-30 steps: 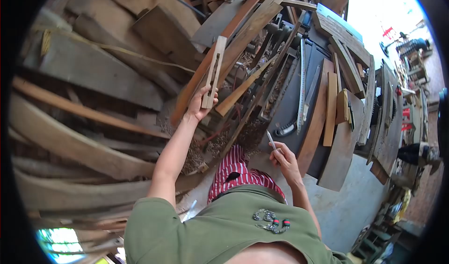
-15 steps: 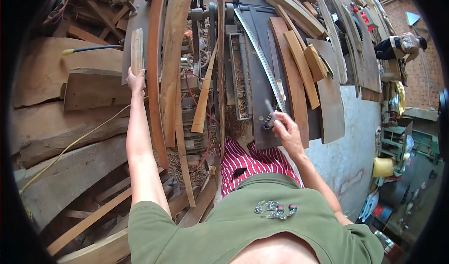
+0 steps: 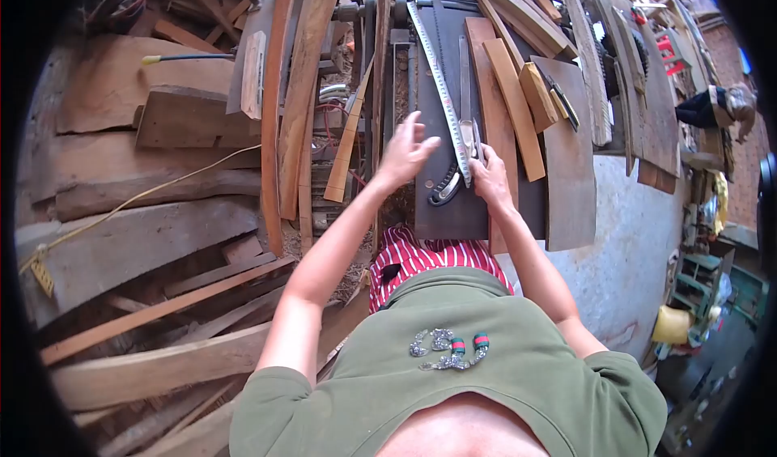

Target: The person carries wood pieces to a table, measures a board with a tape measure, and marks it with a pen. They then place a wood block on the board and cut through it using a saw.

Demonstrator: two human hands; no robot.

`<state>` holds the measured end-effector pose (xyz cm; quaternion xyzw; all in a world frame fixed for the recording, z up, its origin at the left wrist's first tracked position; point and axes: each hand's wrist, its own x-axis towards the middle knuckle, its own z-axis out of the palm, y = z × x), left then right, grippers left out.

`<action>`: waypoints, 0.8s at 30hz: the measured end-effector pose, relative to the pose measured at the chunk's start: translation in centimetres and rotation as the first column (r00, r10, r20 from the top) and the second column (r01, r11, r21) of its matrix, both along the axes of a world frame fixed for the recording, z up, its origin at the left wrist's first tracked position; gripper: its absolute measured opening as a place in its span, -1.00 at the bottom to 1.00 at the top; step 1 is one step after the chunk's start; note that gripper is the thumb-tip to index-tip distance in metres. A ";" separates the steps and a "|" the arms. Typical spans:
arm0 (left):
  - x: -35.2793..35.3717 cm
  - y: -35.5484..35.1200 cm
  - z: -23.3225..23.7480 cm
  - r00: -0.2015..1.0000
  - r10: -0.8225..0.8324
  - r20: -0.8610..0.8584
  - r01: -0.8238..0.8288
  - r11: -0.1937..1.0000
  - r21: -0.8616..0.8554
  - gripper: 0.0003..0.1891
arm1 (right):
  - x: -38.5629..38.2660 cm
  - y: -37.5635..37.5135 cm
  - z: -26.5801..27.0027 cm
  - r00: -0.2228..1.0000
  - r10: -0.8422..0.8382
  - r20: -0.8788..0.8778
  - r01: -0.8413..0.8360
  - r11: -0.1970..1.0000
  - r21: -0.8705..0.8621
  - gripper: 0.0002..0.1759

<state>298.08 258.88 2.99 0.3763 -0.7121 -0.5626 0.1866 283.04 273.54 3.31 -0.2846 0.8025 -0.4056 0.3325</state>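
Note:
My left hand hovers over the near left side of the dark work surface, fingers apart and nothing in them. My right hand is closed at the near end of a long flat metal-bladed tool with a short, wider end. Beside it a white measuring tape is stretched lengthwise over the surface. A black curved handle with a ridged edge lies just left of the right hand. A reddish-brown board runs along the right side of the metal tool.
A short light plank, a wood block and dark slim tools lie to the right. A squared wooden piece rests at left by tall boards. Stacked timber fills the left. A person is at far right.
My left hand has let go of the squared wooden piece and moved right, over the work surface. My right hand has shifted slightly forward to the metal-bladed tool; the black handle lies on the surface.

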 end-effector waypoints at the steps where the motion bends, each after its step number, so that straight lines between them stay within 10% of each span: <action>1: -2.0 1.2 -0.6 0.999 0.019 0.045 -0.017 1.000 -0.025 -0.16 | -0.1 -0.4 0.7 0.994 -0.027 0.102 0.025 0.999 0.021 -0.60; 3: -5.4 1.9 -2.8 0.978 0.097 0.185 -0.051 0.969 -0.240 -0.05 | -1.1 0.0 1.1 0.737 -0.176 0.653 0.247 0.969 -0.018 -0.62; 8: -10.5 4.7 1.0 0.783 0.296 0.547 -0.102 0.929 -0.357 0.17 | -3.4 2.5 0.5 0.609 -0.029 0.792 0.128 0.990 -0.062 -0.65; 19: -7.1 3.3 0.1 0.842 0.462 0.280 -0.359 0.865 -0.350 -0.07 | -4.4 6.6 2.1 0.758 0.005 0.652 0.003 1.000 -0.010 -0.71; 24: -2.5 0.7 -3.6 0.838 0.409 0.361 -0.145 0.805 -0.575 -0.21 | -4.4 8.0 1.2 0.899 -0.022 0.437 0.031 0.999 -0.013 -0.72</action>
